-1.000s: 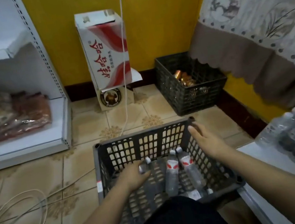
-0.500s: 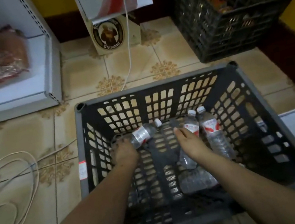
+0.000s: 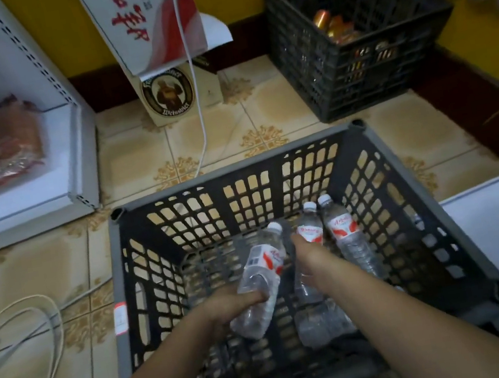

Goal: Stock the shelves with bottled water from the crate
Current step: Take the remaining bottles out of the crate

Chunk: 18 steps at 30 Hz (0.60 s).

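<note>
Inside the crate (image 3: 149, 306), each hand, left (image 3: 229, 309) and right (image 3: 311, 253), grips a water bottle (image 3: 263, 281).

A tiled floor (image 3: 121, 151) with ornate brown motifs carries the grey slatted crate (image 3: 427, 257) in the foreground. Behind it, near the far wall, stand a second dark crate (image 3: 301, 56) at the right and a printed carton (image 3: 169, 93) at the middle. A white shelf unit (image 3: 79, 158) sits at the left edge, and loops of pale cable (image 3: 42, 325) lie at the near left.
</note>
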Motion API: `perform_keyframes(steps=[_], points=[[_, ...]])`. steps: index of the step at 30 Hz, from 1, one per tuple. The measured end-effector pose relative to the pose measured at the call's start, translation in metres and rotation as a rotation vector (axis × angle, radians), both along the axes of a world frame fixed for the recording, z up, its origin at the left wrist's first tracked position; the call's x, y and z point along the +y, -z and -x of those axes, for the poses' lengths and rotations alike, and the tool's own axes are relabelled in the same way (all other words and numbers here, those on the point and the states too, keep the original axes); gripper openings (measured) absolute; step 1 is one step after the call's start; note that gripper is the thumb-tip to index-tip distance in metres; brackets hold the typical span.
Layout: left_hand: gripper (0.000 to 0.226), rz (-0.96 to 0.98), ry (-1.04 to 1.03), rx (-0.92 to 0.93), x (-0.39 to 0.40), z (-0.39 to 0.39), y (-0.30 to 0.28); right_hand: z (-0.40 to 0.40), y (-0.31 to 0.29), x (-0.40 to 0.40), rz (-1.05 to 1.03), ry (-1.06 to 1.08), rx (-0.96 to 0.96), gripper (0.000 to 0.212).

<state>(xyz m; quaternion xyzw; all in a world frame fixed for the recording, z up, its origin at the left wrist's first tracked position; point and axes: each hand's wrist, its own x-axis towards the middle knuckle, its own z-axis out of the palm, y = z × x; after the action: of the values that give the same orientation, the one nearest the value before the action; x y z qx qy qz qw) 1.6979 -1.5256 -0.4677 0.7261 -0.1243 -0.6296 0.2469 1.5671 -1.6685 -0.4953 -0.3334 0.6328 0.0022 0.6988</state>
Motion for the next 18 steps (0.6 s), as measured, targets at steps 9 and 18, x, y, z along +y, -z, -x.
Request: perform_keyframes(steps=[9,18], points=[[0.066,0.262,0.092,0.270,0.003,0.016,-0.159,0.038,-0.180,0.013,0.142,0.078,-0.339,0.059],[0.034,0.559,0.226,0.230,0.020,0.088,-0.334,0.093,-0.375,0.034,0.563,0.090,-0.436,0.050]])
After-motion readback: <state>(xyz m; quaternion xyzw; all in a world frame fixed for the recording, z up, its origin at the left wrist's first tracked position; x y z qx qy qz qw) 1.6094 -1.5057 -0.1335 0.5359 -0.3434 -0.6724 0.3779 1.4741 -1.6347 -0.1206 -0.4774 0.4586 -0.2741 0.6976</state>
